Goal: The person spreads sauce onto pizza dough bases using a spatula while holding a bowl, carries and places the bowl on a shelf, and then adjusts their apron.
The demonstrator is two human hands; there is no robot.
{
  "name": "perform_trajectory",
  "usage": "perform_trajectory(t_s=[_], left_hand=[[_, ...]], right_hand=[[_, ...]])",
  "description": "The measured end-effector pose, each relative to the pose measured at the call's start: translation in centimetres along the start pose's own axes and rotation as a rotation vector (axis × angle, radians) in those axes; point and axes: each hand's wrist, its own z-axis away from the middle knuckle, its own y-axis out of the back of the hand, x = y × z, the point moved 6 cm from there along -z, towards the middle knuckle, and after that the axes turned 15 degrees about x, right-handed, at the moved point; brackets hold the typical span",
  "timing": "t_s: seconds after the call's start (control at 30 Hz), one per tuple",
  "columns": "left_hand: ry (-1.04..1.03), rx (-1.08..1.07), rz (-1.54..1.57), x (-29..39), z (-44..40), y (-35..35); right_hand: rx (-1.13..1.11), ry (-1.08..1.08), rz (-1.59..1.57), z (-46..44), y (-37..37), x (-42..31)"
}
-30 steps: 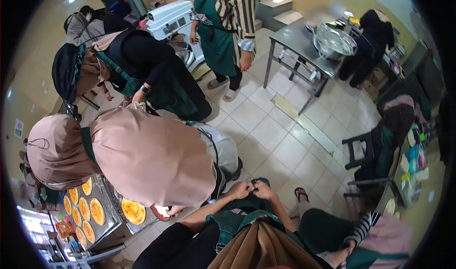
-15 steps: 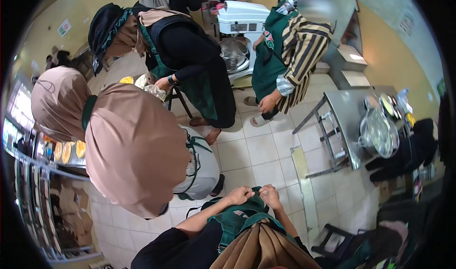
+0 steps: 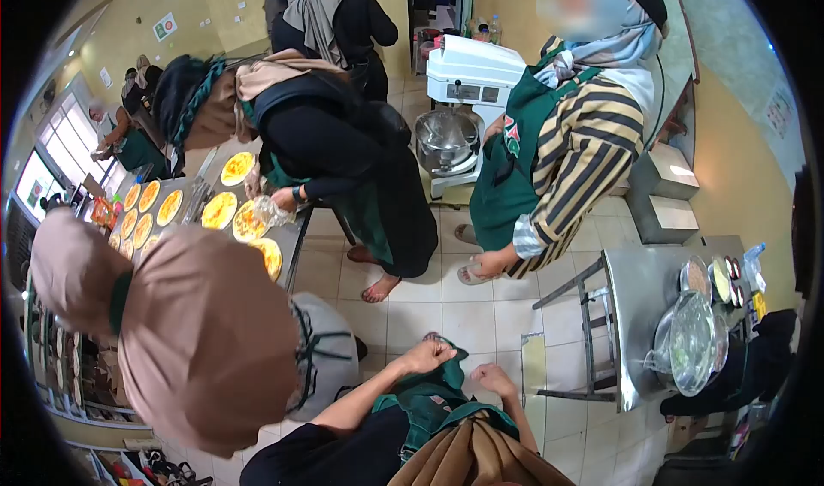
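Note:
My left hand point(image 3: 427, 357) is closed in a pinch at the edge of my green apron point(image 3: 449, 376), whose cloth hangs in front of me. To its right, apart from the cloth, my right hand point(image 3: 494, 380) is held with the fingers curled in; nothing shows in it. Both hands are at waist height above the tiled floor.
Several topped pizzas point(image 3: 220, 211) lie on a metal table point(image 3: 294, 244) at left, where one person bends over them. Another person in a brown headscarf point(image 3: 202, 332) stands close on my left. A white mixer point(image 3: 476, 74) and a striped sleeve point(image 3: 592, 151) are ahead. Bowls point(image 3: 693, 340) stand on the right table point(image 3: 631, 301).
My hands have moved apart; the right one has left the apron, while the left stays on it. The view has tilted up, showing more pizzas and the person by the mixer.

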Motion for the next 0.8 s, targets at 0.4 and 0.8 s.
perform_trajectory(t_s=[0.4,0.8], left_hand=[[0.081,0.215,-0.387,-0.1,-17.4,10.7],[0.317,0.592,0.169,-4.4,-22.3,15.5]], right_hand=[[-0.211,0.429,-0.710,-15.9,24.5,-31.0],[-0.572,0.335,-0.532,-31.6,24.0,-29.2]])
